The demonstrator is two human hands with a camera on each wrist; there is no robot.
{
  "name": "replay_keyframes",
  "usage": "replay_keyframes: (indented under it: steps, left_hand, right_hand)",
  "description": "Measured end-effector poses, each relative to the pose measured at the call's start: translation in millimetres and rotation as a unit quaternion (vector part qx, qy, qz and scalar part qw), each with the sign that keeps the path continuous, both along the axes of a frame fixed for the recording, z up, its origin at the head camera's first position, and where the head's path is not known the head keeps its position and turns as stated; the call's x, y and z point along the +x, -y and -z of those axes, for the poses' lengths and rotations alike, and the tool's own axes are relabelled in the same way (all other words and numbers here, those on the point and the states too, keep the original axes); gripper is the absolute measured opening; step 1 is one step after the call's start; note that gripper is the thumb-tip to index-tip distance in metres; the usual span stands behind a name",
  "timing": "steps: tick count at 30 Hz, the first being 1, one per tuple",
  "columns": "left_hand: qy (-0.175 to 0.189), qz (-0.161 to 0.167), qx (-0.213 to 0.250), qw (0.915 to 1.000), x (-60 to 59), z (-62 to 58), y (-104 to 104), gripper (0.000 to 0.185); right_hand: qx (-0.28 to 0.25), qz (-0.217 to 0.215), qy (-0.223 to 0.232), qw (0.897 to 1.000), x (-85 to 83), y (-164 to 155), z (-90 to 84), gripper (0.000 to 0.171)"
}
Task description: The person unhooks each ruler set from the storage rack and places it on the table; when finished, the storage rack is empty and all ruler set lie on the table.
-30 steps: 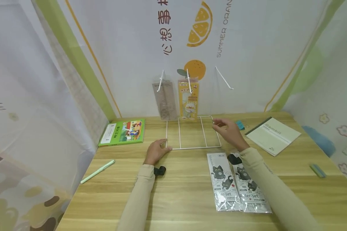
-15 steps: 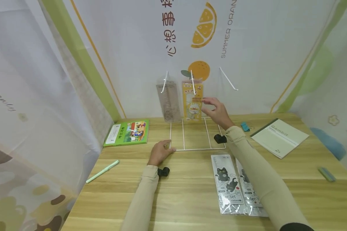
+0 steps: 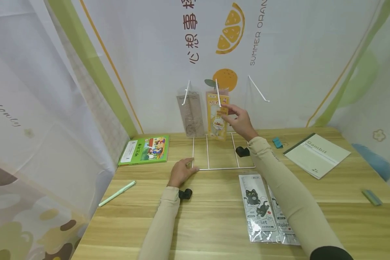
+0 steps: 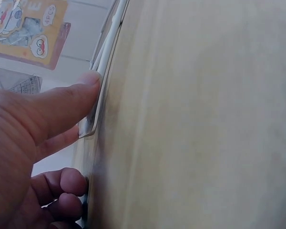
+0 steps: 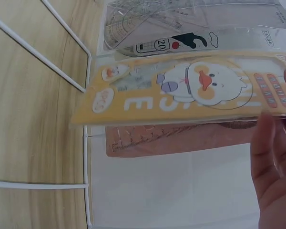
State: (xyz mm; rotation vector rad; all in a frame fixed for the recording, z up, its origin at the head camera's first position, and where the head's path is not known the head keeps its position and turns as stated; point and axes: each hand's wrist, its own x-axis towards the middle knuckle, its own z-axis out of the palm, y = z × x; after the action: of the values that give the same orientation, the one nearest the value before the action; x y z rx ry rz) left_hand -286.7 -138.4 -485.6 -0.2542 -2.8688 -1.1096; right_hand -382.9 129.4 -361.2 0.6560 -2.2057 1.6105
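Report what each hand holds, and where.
Right hand: yellow duck packet, by its right edge. Left hand: white wire rack, pinched at its near-left corner.

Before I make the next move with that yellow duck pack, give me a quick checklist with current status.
1. Wire rack held: ok, the left hand pinches its near left corner.
2. Yellow duck pack gripped: ok, the right hand pinches its right edge.
3. Pack off the middle hook: not ok, the hook's tip shows in front of it.
4. Hanging hole undamaged: cannot tell, too small to see.
5. Right hook free: ok, nothing hangs on it.
6. Both cat ruler-set packs fully visible: not ok, the right sleeve covers part of one.
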Motion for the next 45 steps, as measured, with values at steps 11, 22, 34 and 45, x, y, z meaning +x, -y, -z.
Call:
replay_keyframes:
  steps: [11,22,34,45]
  left_hand:
    - [0.006,-0.003,0.009,0.9999,0.9,-4.2,-1.7,0.053]
    - [0.014,-0.007,0.012,0.9998,-1.5,-3.4,-0.7,0.053]
    - [0.011,-0.007,0.006,0.9999,-2.1,-1.8,0.3,0.054]
    - [0.011,-0.004,0.004,0.9999,-1.3,0.9,0.2,0.053]
  right_hand:
    - [-0.014,0.028,-0.053,0.998,7.5,0.4,-1.3,0.033]
    - [-0.022,0.013,-0.063,0.998,37.3,4.1,-10.2,0.032]
    - [-0.036,-0.023,-0.071,0.997,70.1,2.8,-14.1,0.032]
    - [-0.042,-0.053,-0.050,0.996,97.9,-3.5,-8.7,0.031]
